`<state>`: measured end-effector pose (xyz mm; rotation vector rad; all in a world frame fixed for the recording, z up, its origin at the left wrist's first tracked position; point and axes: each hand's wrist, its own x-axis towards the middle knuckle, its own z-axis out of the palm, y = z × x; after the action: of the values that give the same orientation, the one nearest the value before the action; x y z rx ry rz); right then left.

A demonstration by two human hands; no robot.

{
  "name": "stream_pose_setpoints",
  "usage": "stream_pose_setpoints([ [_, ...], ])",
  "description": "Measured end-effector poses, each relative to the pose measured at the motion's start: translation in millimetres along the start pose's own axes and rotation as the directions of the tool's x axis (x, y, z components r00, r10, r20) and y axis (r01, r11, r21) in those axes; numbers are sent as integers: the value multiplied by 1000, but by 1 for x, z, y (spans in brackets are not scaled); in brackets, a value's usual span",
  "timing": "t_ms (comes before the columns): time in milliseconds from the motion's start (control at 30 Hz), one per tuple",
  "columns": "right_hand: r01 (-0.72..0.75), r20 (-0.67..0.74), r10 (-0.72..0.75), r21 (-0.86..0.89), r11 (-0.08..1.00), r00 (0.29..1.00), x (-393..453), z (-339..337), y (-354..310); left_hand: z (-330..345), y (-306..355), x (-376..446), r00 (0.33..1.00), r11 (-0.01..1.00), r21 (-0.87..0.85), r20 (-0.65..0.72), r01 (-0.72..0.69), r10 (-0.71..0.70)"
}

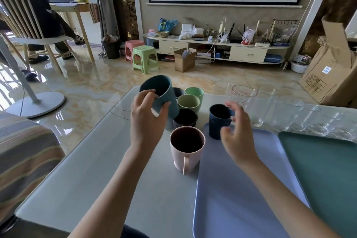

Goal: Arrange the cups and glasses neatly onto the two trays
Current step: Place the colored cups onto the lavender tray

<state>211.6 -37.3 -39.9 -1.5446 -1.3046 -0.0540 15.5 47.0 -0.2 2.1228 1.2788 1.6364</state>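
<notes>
- Landmark: the lavender tray [241, 189] lies flat on the grey table [116, 160]; all positions below refer to it.
- The green tray [324, 170] lies along the lavender tray's right edge, touching it or nearly so.
- The navy ribbed cup [219, 121] stands upright on the lavender tray's far left corner.
- The right hand [237, 129] is just beside the navy ribbed cup, fingers spread and loosely curved, holding nothing. Whether a fingertip touches the cup cannot be determined.
- The left hand [147, 120] is left of the tray, above the table, gripping the teal cup [161, 98] around its wall. The cup is lifted and tilted, mouth toward the camera.
- The pink mug [187, 149] stands upright on the table, just beside the tray's left edge, handle toward the camera.
- A dark cup [185, 119] and two light green cups [190, 100] stand on the table beyond the pink mug, left of the tray's far corner.
- Clear glasses [249, 102] stand in a group on the table beyond the far edges of both trays.
</notes>
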Motion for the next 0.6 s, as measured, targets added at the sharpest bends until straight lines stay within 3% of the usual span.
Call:
stream_pose_setpoints([
  [100,89,162,-98,61,994,982,8,6,-27,9,24,-2,1000,991,-133,23,-16,20],
  [233,90,218,-111,105,990,970,26,6,-38,19,49,-11,983,975,-192,123,-114,139],
  [300,48,209,-70,109,993,975,31,1,-33,23,54,-16,959,955,-237,177,-179,223],
  [367,24,130,-32,64,998,991,30,-7,-22,23,55,-17,935,938,-322,276,-126,221],
  [433,-105,77,98,89,991,992,23,-19,-7,21,47,-16,929,983,-186,362,-4,72],
  [500,-274,166,246,181,944,955,9,-31,9,17,36,-14,894,983,115,410,145,-179],
  [600,-406,254,359,167,898,898,-16,-38,38,16,12,-13,741,881,415,514,226,-432],
])
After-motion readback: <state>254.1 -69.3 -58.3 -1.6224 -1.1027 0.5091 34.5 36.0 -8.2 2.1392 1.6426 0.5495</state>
